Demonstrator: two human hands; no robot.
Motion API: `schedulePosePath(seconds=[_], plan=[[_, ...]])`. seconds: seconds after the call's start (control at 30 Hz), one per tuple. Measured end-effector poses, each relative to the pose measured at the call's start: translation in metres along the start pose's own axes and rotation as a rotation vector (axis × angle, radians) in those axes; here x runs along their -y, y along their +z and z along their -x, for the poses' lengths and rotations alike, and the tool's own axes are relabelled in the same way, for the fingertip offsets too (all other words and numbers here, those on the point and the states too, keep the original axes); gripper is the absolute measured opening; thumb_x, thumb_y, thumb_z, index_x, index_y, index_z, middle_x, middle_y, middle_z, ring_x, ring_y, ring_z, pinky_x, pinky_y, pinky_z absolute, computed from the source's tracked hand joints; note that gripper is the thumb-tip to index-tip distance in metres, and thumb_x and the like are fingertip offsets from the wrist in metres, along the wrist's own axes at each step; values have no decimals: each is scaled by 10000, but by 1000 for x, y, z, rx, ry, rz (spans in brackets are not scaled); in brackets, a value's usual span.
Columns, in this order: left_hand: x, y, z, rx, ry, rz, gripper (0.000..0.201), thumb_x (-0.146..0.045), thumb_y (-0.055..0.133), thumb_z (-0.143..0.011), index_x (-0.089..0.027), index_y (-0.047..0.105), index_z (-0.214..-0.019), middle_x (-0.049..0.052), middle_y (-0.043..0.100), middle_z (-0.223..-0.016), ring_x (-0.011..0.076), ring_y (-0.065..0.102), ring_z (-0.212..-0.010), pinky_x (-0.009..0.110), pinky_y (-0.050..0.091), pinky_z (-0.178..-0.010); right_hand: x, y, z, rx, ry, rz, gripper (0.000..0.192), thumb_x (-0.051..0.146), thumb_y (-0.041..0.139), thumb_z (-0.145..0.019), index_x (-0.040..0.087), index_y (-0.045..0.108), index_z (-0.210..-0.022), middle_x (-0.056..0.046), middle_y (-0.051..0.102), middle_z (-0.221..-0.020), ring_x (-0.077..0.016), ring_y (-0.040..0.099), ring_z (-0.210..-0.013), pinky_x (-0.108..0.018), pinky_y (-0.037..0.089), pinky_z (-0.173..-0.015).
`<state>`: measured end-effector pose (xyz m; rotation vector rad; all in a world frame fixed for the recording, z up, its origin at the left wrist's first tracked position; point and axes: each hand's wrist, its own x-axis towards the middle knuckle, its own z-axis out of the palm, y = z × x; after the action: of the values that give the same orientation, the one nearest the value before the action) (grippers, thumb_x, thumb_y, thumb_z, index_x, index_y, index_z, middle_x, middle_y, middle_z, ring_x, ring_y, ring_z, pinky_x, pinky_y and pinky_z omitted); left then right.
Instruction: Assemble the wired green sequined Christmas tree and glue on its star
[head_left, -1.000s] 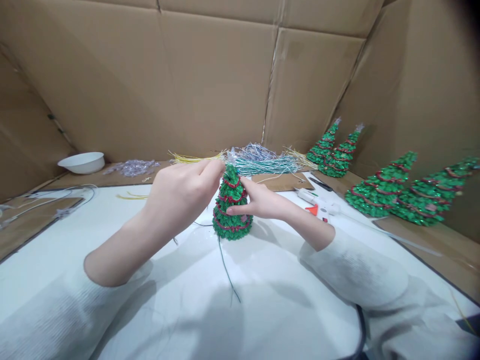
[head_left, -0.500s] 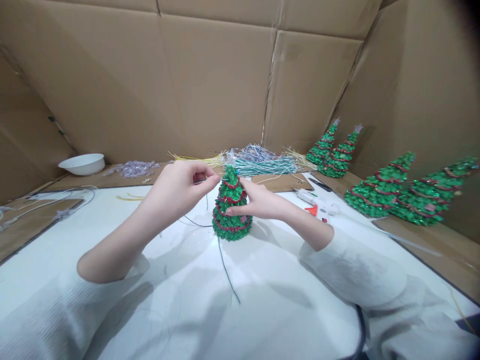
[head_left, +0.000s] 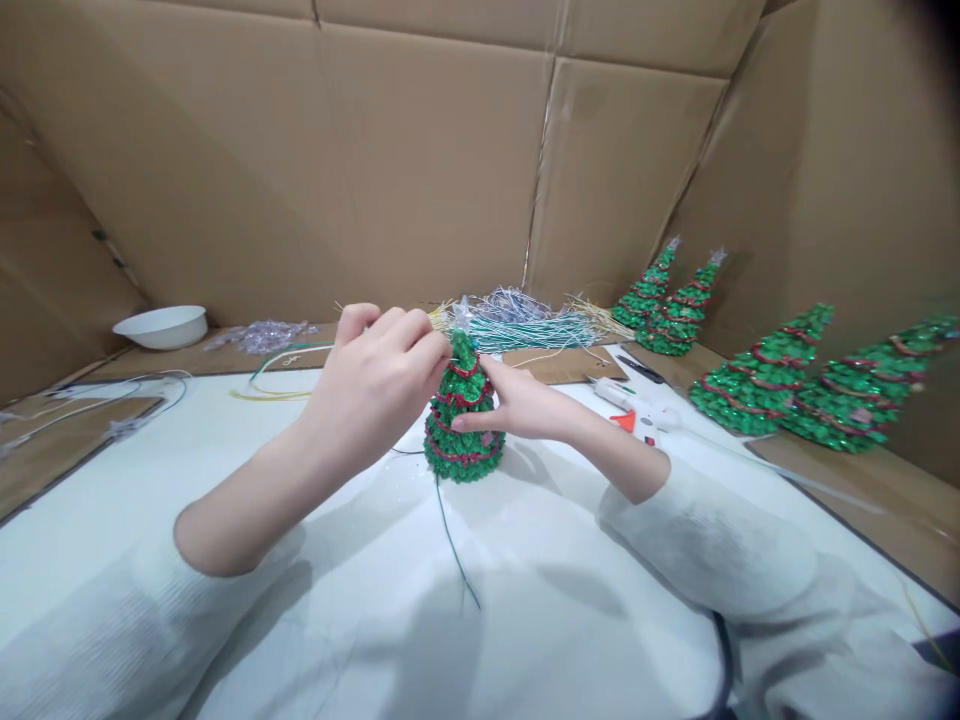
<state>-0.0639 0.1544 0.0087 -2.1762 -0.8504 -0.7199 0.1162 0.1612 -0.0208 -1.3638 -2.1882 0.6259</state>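
A small green Christmas tree (head_left: 465, 440) with red garland and a clear star on top stands upright on the white table. My right hand (head_left: 517, 400) holds it from the right, thumb across the front and the other fingers behind. At the upper left side of the tree, my left hand (head_left: 390, 375) is closed in a pinch on a thin wire; its back hides the fingertips. A loop of green and white wire (head_left: 259, 372) shows left of that hand. From the tree's base a dark green wire (head_left: 450, 535) runs toward me.
Bundles of coloured wire (head_left: 529, 332) lie at the back. Several finished trees (head_left: 765, 370) stand on the right, near a glue gun (head_left: 637, 415) and a dark tool (head_left: 640, 369). At back left are a white bowl (head_left: 161, 328) and clear plastic pieces (head_left: 262, 337). Cardboard walls (head_left: 427, 160) enclose the table.
My left hand has turned over, its knuckles now up and its fingers closer to the tree. A wire loop has come into view behind it. My right hand and the tree stay put.
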Motion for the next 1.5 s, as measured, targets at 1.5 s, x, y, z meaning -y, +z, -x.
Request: schedulePosePath(seconds=[1.5], plan=[[-1,-16,-4,203,-230,22,303,-212,312,-924,-112,493,-1146,69,660,-789,195,597,-702,346,401,-741,-10,5,-7,-140,-14,-456,451,457,735,-640,171,633,-974,-62,691,-939,-189,641,-838,-328,509,-737]])
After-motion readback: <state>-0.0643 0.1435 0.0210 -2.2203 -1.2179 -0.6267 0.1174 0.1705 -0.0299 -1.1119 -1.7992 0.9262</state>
